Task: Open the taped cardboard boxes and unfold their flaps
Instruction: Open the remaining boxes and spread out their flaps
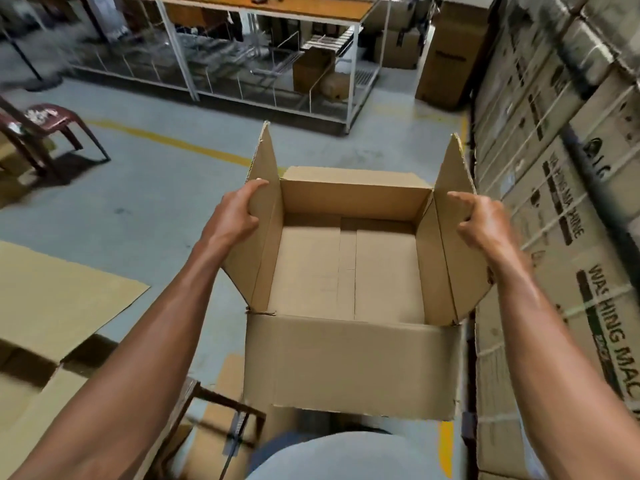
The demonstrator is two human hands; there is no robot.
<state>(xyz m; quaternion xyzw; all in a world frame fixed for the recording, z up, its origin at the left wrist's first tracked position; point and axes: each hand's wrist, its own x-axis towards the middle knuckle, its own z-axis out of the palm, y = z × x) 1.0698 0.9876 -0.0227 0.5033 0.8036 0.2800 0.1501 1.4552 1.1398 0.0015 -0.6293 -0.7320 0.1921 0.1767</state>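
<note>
1. You've got the cardboard box (349, 362) up in front of you, held above the grey floor (145, 202), its top open and its inside bare down to the bottom panels.
2. Your left hand (235, 213) is on the left side flap (258, 216): thumb curled over the flap's edge on top, fingers wrapped round its outer face. That grip is closed on the flap.
3. Your right hand (479, 220) meets the right side flap (453, 220) on its outer face, fingers bent against the cardboard. It looks like a hold on the flap, though the fingertips are hidden behind it, so how tight the grip is you cannot tell.
4. Both side flaps stand up and lean outward, well apart from each other.
5. The far flap (353, 176) is folded back away from you; the near flap (346, 365) hangs down toward your body.
6. On your right, a wall of stacked printed cartons (554, 188) runs just beside the box.
7. To your left, flat cardboard sheets (59, 296) lie on the floor, with a dark red plastic chair (48, 123) further off.
8. Ahead, a white-framed surface with a wooden top (277, 8) stands across the floor.
</note>
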